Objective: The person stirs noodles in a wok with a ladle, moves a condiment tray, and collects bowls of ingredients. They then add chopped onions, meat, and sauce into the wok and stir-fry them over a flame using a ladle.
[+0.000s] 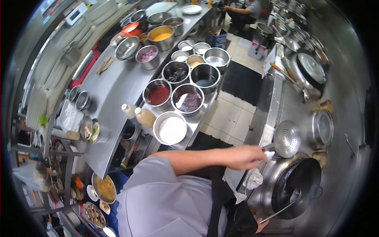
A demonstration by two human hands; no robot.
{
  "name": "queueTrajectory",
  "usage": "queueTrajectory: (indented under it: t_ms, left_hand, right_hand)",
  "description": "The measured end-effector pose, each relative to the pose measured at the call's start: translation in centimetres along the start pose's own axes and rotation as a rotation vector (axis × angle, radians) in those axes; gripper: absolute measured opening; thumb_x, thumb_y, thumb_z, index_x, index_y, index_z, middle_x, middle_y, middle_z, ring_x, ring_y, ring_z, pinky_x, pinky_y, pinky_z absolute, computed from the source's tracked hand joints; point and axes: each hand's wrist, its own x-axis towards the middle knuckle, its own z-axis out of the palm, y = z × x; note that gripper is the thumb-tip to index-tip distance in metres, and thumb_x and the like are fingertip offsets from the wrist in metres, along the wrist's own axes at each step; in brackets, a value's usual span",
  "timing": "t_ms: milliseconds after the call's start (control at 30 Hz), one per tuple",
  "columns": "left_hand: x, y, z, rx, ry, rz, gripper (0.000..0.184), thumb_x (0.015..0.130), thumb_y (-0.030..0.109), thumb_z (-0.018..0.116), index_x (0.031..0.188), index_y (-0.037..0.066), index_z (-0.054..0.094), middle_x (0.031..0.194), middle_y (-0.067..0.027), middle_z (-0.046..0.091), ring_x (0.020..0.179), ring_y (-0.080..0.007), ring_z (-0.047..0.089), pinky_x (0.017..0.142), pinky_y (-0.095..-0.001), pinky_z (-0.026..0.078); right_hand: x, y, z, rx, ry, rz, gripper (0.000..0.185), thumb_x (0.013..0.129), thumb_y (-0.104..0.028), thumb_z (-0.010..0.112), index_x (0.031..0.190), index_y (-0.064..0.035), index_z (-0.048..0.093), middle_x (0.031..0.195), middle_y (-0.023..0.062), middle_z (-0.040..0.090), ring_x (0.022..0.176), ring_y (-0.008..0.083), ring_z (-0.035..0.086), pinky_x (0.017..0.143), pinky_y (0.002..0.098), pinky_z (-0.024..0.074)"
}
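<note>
My right hand (261, 225), partly cut off behind my apron, is closed round the handle of a ladle (281, 211). The ladle's bowl rests inside a black wok (304, 179) on the stove. My left arm stretches out over the counter edge, and the left hand (248, 157) hangs with curled fingers by the handle end of a perforated skimmer (287, 139). What those fingers grip, if anything, is hidden. A crumpled white cloth (254, 179) lies just below that hand, beside the wok's steel ring (272, 177).
Past the skimmer stands a steel pot (323, 128); a lidded pot (312, 71) is farther along. Behind me, a steel counter (118, 85) carries several sauce pots, a container of white powder (170, 128) and squeeze bottles (145, 117). Another person (244, 12) is at the far end.
</note>
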Motion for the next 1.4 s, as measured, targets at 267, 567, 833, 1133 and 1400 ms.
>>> queueTrajectory:
  t_ms: [267, 567, 833, 1133, 1400]
  left_hand:
    - [-13.4, 3.4, -21.5, 0.553, 0.756, -0.102, 0.024, 0.095, 0.004, 0.067, 0.118, 0.004, 0.07, 0.106, -0.0133, 0.07, 0.093, -0.0272, 0.07, 0.081, -0.0362, 0.056]
    - [-30.1, -21.3, -51.2, 1.067, 0.83, -0.651, 0.021, 0.09, 0.016, 0.065, 0.104, 0.005, 0.075, 0.104, -0.0235, 0.071, 0.1, -0.0417, 0.069, 0.091, -0.0495, 0.054]
    - [-29.6, -34.1, -57.8, 0.953, 0.441, -1.269, 0.085, 0.084, 0.031, 0.079, 0.157, 0.02, 0.037, 0.15, -0.0247, 0.042, 0.133, -0.0542, 0.048, 0.107, -0.0528, 0.05]
    - [-31.3, -34.6, -59.8, 0.827, 0.622, -1.056, 0.04, 0.09, 0.002, 0.058, 0.128, -0.001, 0.049, 0.126, -0.034, 0.063, 0.118, -0.05, 0.062, 0.101, -0.0547, 0.051]
    - [-32.2, -38.5, -60.2, 1.119, 0.386, -0.577, 0.024, 0.092, 0.017, 0.067, 0.108, 0.001, 0.06, 0.106, -0.0262, 0.067, 0.096, -0.0479, 0.065, 0.083, -0.0515, 0.052]
  right_hand:
    - [0.3, -2.8, 0.4, -0.079, 0.038, -0.234, 0.037, 0.096, -0.026, 0.068, 0.119, 0.0022, 0.065, 0.092, 0.0194, 0.072, 0.08, 0.0391, 0.069, 0.073, 0.0449, 0.0565]
    - [1.4, -12.1, -0.6, 0.584, -0.11, 0.507, 0.035, 0.1, -0.033, 0.055, 0.079, -0.0047, 0.061, 0.058, 0.0081, 0.053, 0.048, 0.0216, 0.046, 0.046, 0.0386, 0.0357]
    - [-8.6, -28.1, -4.6, 0.689, 0.006, 0.367, 0.032, 0.098, -0.042, 0.066, 0.09, -0.0114, 0.059, 0.064, 0.002, 0.05, 0.051, 0.0149, 0.042, 0.047, 0.0308, 0.0328]
    - [-3.2, -16.3, -1.5, 0.98, -0.054, 0.44, 0.029, 0.102, -0.031, 0.064, 0.124, -0.0125, 0.059, 0.075, 0.0045, 0.06, 0.056, 0.0152, 0.052, 0.048, 0.0318, 0.0408]
    - [-7.9, -17.7, -0.7, 1.079, -0.001, 0.413, 0.047, 0.101, -0.03, 0.069, 0.141, -0.0103, 0.057, 0.074, -0.0025, 0.054, 0.048, 0.0046, 0.042, 0.041, 0.0231, 0.0318]
